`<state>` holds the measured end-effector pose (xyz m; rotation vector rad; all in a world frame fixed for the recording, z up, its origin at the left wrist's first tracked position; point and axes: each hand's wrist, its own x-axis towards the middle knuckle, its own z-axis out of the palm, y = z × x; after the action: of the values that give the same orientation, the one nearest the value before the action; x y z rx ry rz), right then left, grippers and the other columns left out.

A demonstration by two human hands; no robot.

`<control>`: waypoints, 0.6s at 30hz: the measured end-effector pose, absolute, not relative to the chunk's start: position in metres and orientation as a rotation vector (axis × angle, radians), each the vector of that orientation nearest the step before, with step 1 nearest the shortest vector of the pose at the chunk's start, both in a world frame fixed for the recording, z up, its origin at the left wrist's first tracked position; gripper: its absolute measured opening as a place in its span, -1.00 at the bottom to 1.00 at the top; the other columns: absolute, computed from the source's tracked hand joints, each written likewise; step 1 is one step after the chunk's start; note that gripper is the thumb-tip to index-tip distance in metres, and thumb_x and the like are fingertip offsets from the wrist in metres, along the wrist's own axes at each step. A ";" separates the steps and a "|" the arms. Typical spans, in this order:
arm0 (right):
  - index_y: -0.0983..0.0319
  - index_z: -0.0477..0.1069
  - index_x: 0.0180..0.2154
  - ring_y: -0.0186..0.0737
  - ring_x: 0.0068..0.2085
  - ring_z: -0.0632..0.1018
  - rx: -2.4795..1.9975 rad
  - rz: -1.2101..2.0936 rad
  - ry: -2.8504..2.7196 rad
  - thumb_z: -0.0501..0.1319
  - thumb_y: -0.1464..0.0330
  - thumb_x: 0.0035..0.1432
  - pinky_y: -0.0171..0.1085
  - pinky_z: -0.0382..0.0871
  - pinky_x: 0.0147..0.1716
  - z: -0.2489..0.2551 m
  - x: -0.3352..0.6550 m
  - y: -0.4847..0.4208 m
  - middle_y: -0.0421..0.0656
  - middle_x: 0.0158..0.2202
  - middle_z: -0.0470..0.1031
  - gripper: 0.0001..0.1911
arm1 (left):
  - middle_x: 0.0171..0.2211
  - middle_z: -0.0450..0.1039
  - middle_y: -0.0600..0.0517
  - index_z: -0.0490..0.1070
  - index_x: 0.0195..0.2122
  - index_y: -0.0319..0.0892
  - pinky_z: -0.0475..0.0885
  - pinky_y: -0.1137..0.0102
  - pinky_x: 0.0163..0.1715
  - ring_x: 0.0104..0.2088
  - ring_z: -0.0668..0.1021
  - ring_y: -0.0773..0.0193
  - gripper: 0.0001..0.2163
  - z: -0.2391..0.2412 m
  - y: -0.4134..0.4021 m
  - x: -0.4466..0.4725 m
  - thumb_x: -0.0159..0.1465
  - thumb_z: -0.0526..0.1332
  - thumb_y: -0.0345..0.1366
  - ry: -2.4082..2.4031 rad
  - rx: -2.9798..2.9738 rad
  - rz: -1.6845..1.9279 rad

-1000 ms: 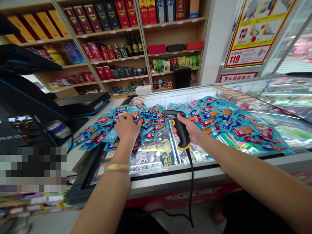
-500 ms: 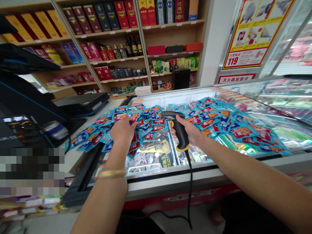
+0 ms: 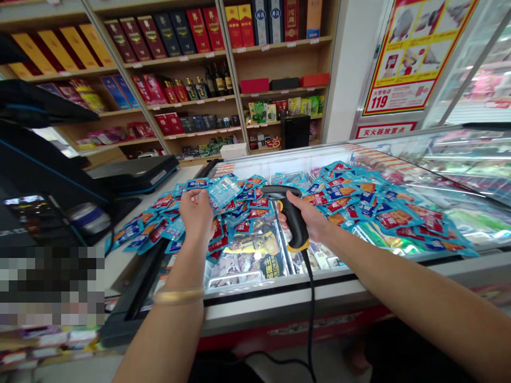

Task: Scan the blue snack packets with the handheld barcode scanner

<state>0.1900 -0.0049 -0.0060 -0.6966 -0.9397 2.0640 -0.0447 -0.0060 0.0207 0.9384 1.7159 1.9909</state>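
My left hand (image 3: 197,213), with a gold bangle on its wrist, is closed on a light-blue snack packet (image 3: 224,191) whose pale printed back faces up. Beneath it spreads a left pile of blue snack packets (image 3: 162,226) with red or dark-blue labels, lying on the freezer's glass top. My right hand (image 3: 309,215) wraps round the grip of a black and yellow barcode scanner (image 3: 296,223). The scanner's head points left, toward the held packet but apart from it. A right pile of similar packets (image 3: 371,205) lies beyond my right hand.
The chest freezer (image 3: 255,298) spans the front, with frozen goods under its glass. The scanner's black cable (image 3: 311,308) hangs over its edge. At left stand a black scale (image 3: 136,173) and a dark checkout machine (image 3: 35,159). Shelves of boxes (image 3: 179,32) line the back.
My left hand has lifted a packet from the left pile, and its pale back now shows. The scanner in my right hand has hardly moved.
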 end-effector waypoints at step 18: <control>0.24 0.33 -0.46 -0.36 -0.56 0.35 -0.610 2.080 -0.975 0.21 -0.02 0.10 -0.37 0.25 -0.53 -0.003 0.188 -0.012 -0.22 -0.61 0.35 -0.56 | -0.36 0.41 0.08 0.26 -0.35 -0.12 0.41 0.33 -0.18 -0.30 0.48 0.27 -0.79 -0.005 -0.010 -0.009 -0.01 0.26 -0.33 1.794 1.834 1.559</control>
<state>0.1879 -0.0117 -0.0028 -0.6098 -0.9745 2.0799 -0.0089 -0.0100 -0.0045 1.8343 1.7945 1.5590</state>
